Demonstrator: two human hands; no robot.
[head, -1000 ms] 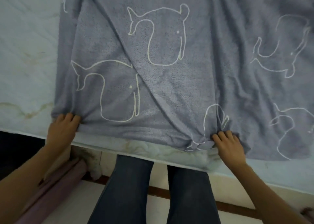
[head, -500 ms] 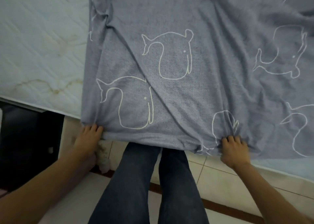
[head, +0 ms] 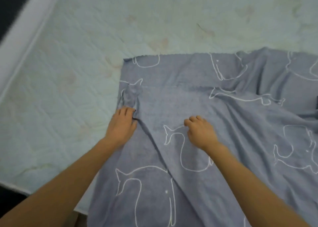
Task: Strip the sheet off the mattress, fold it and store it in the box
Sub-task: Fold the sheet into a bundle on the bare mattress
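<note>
A grey-blue sheet (head: pixel 197 102) printed with white outline animals lies doubled over on the pale quilted mattress (head: pixel 72 75), covering its right and near part. My left hand (head: pixel 123 125) grips a bunched corner of the sheet at its left edge, fingers curled into the fabric. About a hand's width to the right, my right hand (head: pixel 200 132) rests on top of the sheet with its fingers curled into the cloth. Creases run from both hands toward me. No box is in view.
The bare, stained mattress stretches left and far beyond the sheet. Its white piped edge (head: pixel 22 30) runs diagonally at the upper left, with dark floor beyond. A small dark object (head: pixel 316 106) shows at the right border.
Both hands have carried the sheet's near edge from the mattress's front side forward over the bed, folding the sheet onto itself. The view has swung up from my legs and the floor.
</note>
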